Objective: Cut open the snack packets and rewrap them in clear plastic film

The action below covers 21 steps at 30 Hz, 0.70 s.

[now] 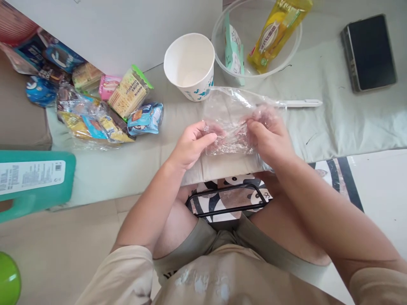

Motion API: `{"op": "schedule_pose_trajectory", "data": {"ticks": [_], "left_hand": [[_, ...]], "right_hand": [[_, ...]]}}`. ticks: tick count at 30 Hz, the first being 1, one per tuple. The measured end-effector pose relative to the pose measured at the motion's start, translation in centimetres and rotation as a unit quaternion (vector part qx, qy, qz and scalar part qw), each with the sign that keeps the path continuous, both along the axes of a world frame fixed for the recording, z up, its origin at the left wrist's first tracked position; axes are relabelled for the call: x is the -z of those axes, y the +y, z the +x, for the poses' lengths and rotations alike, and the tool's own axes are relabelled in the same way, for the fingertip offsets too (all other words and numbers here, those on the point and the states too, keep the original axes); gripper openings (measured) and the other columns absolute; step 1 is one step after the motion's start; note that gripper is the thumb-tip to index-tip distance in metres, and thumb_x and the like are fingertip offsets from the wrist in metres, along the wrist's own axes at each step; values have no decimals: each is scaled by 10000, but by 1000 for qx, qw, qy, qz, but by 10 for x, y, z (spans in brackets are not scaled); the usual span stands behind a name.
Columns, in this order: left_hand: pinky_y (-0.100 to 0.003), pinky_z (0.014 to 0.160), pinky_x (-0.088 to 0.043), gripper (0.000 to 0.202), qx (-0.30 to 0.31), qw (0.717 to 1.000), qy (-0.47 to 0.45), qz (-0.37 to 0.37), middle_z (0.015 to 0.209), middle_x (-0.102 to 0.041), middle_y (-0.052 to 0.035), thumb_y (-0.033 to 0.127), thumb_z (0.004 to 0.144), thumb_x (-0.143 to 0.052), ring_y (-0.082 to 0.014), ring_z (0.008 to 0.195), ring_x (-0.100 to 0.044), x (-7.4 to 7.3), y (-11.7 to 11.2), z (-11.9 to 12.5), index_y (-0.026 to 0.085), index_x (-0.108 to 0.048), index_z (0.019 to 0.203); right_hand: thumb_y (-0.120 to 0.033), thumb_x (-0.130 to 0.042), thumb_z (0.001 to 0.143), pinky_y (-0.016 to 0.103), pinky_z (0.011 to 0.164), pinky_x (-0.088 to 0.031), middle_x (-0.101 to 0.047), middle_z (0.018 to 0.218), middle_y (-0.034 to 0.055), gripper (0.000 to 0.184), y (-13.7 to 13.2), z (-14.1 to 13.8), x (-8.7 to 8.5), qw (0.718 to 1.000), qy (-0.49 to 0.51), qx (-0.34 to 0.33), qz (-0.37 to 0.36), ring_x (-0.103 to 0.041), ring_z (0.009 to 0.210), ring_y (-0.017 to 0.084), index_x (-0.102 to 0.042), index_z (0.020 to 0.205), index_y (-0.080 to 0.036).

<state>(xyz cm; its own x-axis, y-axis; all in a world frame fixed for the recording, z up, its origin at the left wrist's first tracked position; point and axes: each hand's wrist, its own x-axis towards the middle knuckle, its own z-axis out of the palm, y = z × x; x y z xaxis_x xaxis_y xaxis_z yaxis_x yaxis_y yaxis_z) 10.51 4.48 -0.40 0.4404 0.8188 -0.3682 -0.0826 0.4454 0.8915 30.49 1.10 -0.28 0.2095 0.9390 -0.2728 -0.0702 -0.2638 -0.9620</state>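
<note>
Both my hands grip a clear plastic bag point(229, 111) over the front edge of a pale cloth-covered surface point(337, 118). My left hand point(193, 143) pinches the bag's left edge with curled fingers. My right hand point(270, 134) is closed on the bag's right side, partly behind the crumpled film. The bag looks empty. A white paper cup point(190, 65) stands just beyond the bag, upright and empty.
A clear bowl point(286, 55) at the back holds a yellow packet point(276, 30) and a green-white packet point(233, 48). A pile of snack packets point(104, 106) lies at left. A white pen point(300, 103), a dark box point(369, 51), a teal bottle point(34, 180).
</note>
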Motion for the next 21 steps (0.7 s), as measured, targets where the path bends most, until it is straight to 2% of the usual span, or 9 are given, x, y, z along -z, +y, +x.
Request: {"op": "schedule_pose_trajectory", "data": {"ticks": [2, 6, 8, 11, 13, 18, 21], "left_hand": [[-264, 603, -577, 275, -25, 1000, 1, -14, 870, -777, -21, 410, 748, -809, -153, 683, -716, 1, 4, -1, 194, -726, 897], [-321, 594, -587, 458, -19, 998, -28, -58, 813, -761, -54, 627, 892, -592, -210, 709, -738, 4, 11, -5, 189, -716, 943], [-285, 548, -548, 432, -10, 998, -25, -61, 801, -757, -46, 607, 849, -688, -184, 668, -715, 5, 11, -5, 186, -719, 940], [-220, 493, -487, 426, -7, 998, -23, -57, 789, -754, -19, 498, 684, -898, -111, 580, -640, 3, 7, -3, 181, -727, 911], [-200, 470, -473, 423, -23, 998, -23, -49, 749, -733, -6, 469, 647, -936, -94, 559, -624, 2, 6, -2, 174, -718, 858], [-169, 425, -441, 336, -101, 994, -5, -29, 605, -627, 27, 429, 809, -840, -74, 485, -594, 1, 11, -4, 174, -643, 713], [-165, 414, -427, 294, -106, 994, -18, 4, 586, -584, 40, 415, 846, -801, -71, 476, -576, 2, 14, -7, 189, -647, 741]], "right_hand": [[-309, -701, 829, 285, 507, -473, -551, 682, -36, 273, 1, 0, 1, 1000, -11, 4, -17, -531, 546, 126, -430, 817, -276], [-343, -684, 852, 280, 447, -398, -469, 637, -53, 258, 1, 0, 4, 1000, -12, 1, -3, -448, 488, 110, -433, 839, -282], [-339, -684, 867, 284, 446, -397, -465, 637, -49, 249, 0, 1, 7, 1000, -15, 0, 3, -455, 496, 115, -444, 841, -282], [-340, -701, 890, 279, 448, -414, -468, 641, -43, 263, -1, 1, 11, 1000, -13, 0, 16, -478, 516, 118, -453, 832, -276], [-347, -718, 892, 270, 440, -412, -465, 651, -44, 278, -1, 2, 14, 1000, 4, 2, 26, -475, 520, 112, -459, 827, -273], [-376, -779, 854, 257, 411, -349, -427, 646, -55, 358, 1, 3, 16, 998, 37, 20, 40, -441, 510, 101, -440, 817, -270], [-370, -782, 842, 256, 405, -275, -390, 629, -59, 366, 2, 2, 16, 998, 34, 30, 40, -392, 495, 97, -431, 812, -271]]}}
